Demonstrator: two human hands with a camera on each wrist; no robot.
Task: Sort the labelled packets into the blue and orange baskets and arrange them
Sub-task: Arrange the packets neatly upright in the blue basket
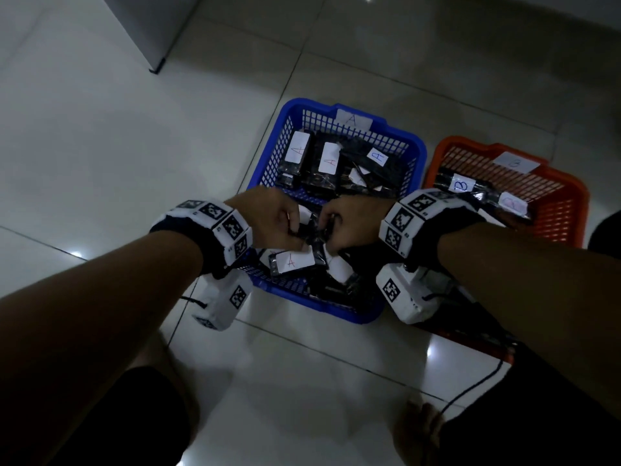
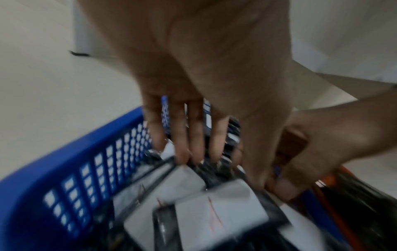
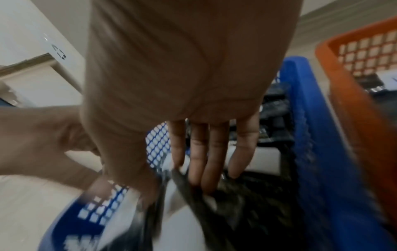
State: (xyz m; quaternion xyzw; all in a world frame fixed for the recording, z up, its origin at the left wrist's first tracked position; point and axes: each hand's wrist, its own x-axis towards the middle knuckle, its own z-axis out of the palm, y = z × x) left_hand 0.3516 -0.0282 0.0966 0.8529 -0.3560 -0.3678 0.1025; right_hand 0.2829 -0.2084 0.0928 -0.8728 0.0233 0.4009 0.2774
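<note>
The blue basket (image 1: 295,105) marked A sits on the tile floor and holds black packets with white A labels, three in its far row (image 1: 329,159). More lie in a loose heap near me, one showing its A label (image 1: 292,260). My left hand (image 1: 289,227) and right hand (image 1: 331,227) meet over that heap, each pinching a black packet (image 1: 314,232) between fingers and thumb. The left wrist view shows my left hand (image 2: 214,168) on the packet's edge; the right wrist view shows my right hand (image 3: 182,183) around dark plastic. The orange basket (image 1: 578,203) holds B-labelled packets (image 1: 462,185).
The orange basket stands right beside the blue one, their walls almost touching (image 3: 335,71). A white cabinet corner (image 1: 151,31) stands at the far left. A black cable (image 1: 470,391) trails on the floor by my right knee, and a bare foot (image 1: 416,428) rests nearby.
</note>
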